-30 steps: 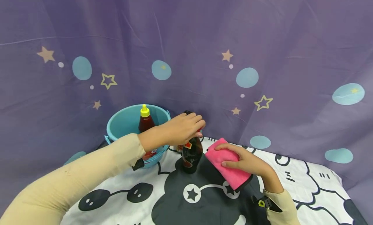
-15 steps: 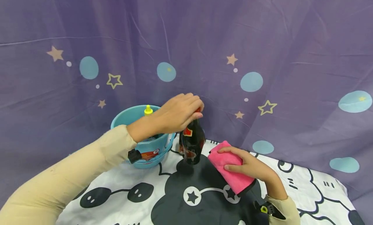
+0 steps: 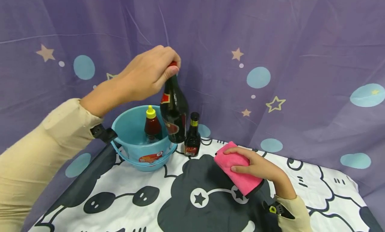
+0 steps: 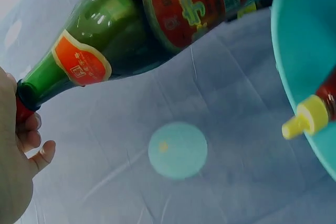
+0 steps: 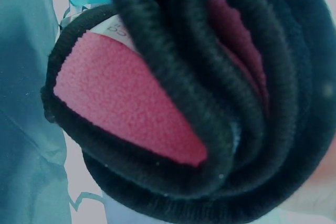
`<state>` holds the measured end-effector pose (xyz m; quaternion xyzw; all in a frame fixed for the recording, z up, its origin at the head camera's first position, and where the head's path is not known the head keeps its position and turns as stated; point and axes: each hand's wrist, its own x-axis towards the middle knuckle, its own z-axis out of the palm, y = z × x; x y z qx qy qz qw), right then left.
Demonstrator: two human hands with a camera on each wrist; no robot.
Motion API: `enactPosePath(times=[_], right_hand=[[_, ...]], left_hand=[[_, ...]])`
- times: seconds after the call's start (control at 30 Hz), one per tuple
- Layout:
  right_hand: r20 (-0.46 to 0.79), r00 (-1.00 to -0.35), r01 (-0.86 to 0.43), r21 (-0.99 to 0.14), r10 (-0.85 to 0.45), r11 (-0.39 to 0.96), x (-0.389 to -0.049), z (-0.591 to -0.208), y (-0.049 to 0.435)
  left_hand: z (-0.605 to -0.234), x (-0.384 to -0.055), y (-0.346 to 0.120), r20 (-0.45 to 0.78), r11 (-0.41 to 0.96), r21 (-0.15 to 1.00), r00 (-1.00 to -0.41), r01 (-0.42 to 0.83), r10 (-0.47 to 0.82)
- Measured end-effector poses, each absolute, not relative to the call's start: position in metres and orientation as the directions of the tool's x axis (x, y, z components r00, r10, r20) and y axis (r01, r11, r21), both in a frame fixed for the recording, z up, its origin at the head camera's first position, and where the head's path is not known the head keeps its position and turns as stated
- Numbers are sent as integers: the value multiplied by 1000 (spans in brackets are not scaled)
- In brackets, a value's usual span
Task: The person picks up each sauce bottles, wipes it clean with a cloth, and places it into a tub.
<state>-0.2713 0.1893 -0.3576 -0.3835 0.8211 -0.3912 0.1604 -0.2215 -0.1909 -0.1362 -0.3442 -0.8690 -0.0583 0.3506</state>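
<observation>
Green bottle (image 3: 175,108): up off the sheet and over to the left since the earlier frame; now hangs just left of the middle of the picture, slightly tilted, neck toward the upper left, base lower right and overlapping the right rim of the bucket in the head view; whether they touch, I cannot tell
Left hand (image 3: 147,73): above the bottle, fingers and thumb closed round its red top
Bottle labels: 1 orange-red label (image 4: 81,64) at the neck, 1 larger dark red label (image 4: 181,9) on the body
Small dark bottle (image 3: 192,138): stands upright just right of the bucket, fully in sight where the green bottle partly hid it before; black cap, yellow neck band
Blue bucket (image 3: 132,152): left of centre, handle hanging down its outside
Yellow-capped bottle (image 3: 152,127): inside the bucket, dark red contents, cap pointing up
Pink cloth (image 3: 244,183): right of centre, rolled, with black edging
Right hand (image 3: 258,165): fingers bent over the pink cloth, thumb on its near side, gripping it; much as before
Sheet (image 3: 126,177): black and white cartoon print, across the bottom
Purple curtain (image 3: 204,28): fills the upper part
</observation>
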Motion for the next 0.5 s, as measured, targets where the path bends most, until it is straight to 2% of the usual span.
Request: enactPosePath(times=[0.17, 0.27, 0.5], right_hand=[[36, -656, -520, -745, -753, 417, -272, -357, 190], [34, -658, -519, -744, -753, 421, -272, -356, 190], [22, -657, -513, -746, -754, 425, -273, -356, 187]], left_hand=[[-123, -211, -209, 622, 799, -139, -577, 585, 529], [-119, -209, -219, 611, 810, -185, -580, 557, 538], [-132, -218, -248, 555, 721, -382, -480, 578, 679]])
